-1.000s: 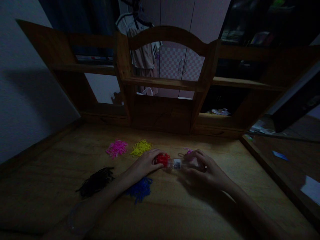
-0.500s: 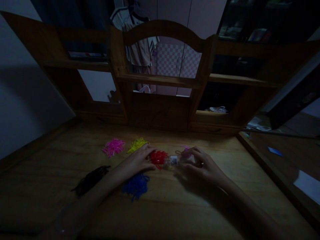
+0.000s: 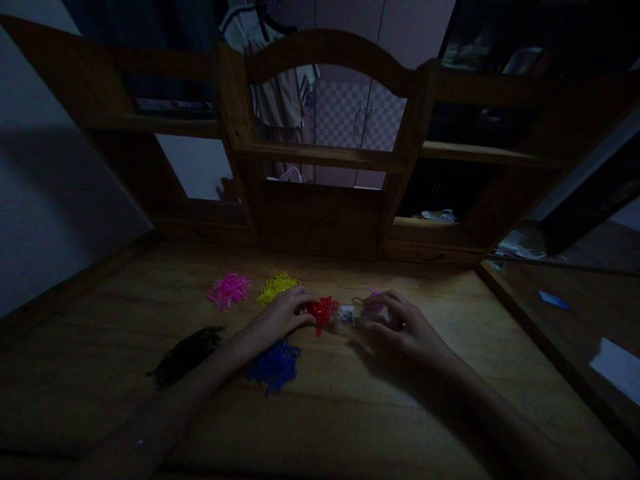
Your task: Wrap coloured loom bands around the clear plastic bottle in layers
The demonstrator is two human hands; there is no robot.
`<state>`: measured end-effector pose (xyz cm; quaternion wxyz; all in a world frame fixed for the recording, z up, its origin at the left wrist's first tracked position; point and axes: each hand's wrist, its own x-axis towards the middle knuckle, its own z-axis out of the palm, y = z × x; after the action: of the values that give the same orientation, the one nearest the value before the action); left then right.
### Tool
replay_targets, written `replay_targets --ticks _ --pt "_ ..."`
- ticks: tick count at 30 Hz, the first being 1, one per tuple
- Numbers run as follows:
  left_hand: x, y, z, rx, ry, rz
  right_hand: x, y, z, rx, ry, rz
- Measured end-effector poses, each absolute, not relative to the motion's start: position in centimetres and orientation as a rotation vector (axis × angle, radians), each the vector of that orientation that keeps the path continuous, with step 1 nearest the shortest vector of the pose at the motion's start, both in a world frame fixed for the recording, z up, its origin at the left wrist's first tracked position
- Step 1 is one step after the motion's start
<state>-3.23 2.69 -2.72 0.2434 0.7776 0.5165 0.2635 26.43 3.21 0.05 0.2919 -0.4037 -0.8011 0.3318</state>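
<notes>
My right hand [image 3: 410, 328] is closed around a clear bottle [image 3: 347, 315] with a white barcode label, tipped on its side with the mouth facing left. At that mouth is a bunch of red strands [image 3: 326, 309], like thin elastic bands. Thumb and fingers of my left hand [image 3: 286, 313] close on the left side of the red bunch. Whether some strands are inside the bottle neck is too dim to tell. Purple and tan loops [image 3: 371, 291] show just behind the bottle, partly hidden by my right fingers.
On the wooden tabletop [image 3: 330, 413] lie piles of pink strands [image 3: 229, 291], yellow strands [image 3: 278, 287], blue strands [image 3: 274, 367] and black strands [image 3: 185, 355]. My left forearm passes between the black and blue piles. A wooden shelf unit [image 3: 320, 223] stands along the back edge.
My left fingers have drawn closer together on the red strands and shifted slightly right, toward the bottle. My right hand and the bottle stay nearly in place.
</notes>
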Motion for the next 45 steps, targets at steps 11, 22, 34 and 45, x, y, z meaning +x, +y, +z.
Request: replay_targets --ticks 11,22,34,45 --pt "-2.8 2.6 -2.5 2.09 1.377 0.826 25.8 3.2 -0.7 -1.031 -2.144 0.865" --pt "-2.4 2.4 -2.5 1.736 1.406 0.901 25.4 3.2 -1.2 -1.0 -2.153 0.821" --pt "-2.1 2.4 -2.0 1.414 1.3 0.99 25.7 3.2 -1.2 -0.978 -1.939 1.093" --pt "-2.3 2.9 -2.6 1.522 1.235 1.218 25.7 3.3 -0.9 -0.967 -1.737 1.335"
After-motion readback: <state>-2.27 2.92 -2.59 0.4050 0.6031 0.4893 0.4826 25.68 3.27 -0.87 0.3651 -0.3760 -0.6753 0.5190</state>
